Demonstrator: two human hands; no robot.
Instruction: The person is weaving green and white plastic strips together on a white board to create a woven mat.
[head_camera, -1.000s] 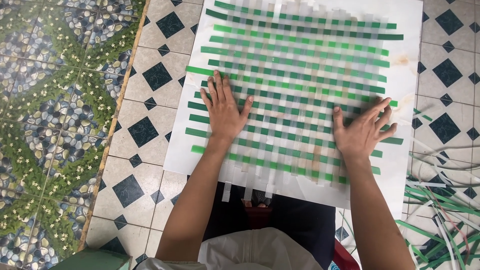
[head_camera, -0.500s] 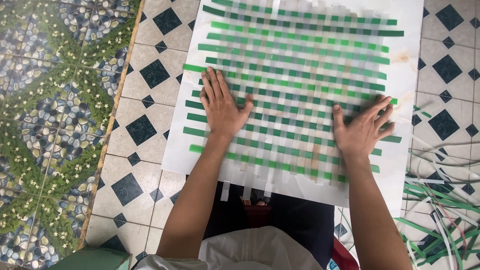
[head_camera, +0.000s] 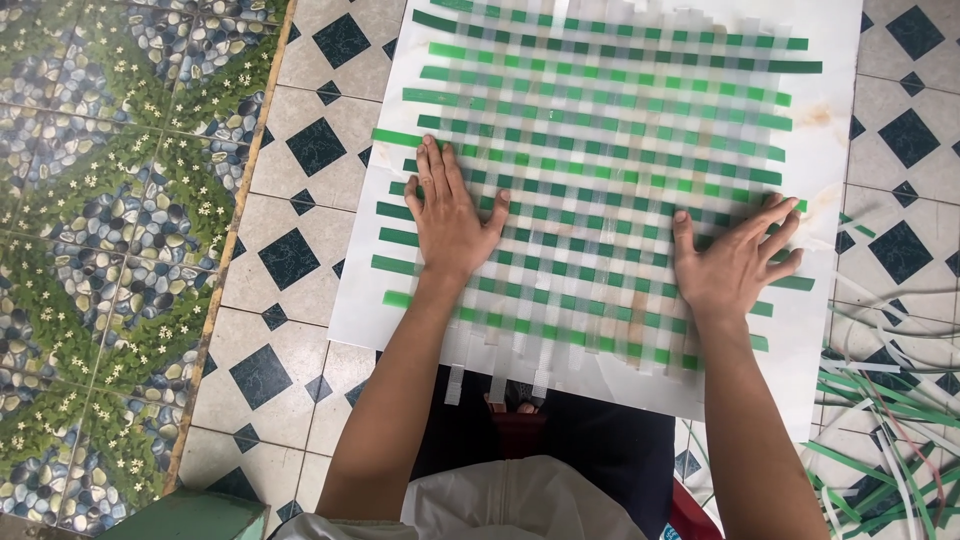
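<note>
A woven mat of green and translucent white strips lies on a white sheet on the tiled floor. My left hand presses flat on the mat's left side, fingers spread and pointing away from me. My right hand lies flat on the mat's right side, fingers spread toward the right edge. Neither hand grips anything. Loose white strip ends stick out of the near edge above my lap.
A heap of loose green and white strips lies on the floor at the lower right. Cream tiles with dark diamonds surround the sheet; a pebble-and-leaf patterned floor runs along the left. A green object's corner shows at the bottom left.
Both hands stay flat on the mat in nearly the same places. The view has shifted slightly, so the mat sits a bit higher in the picture.
</note>
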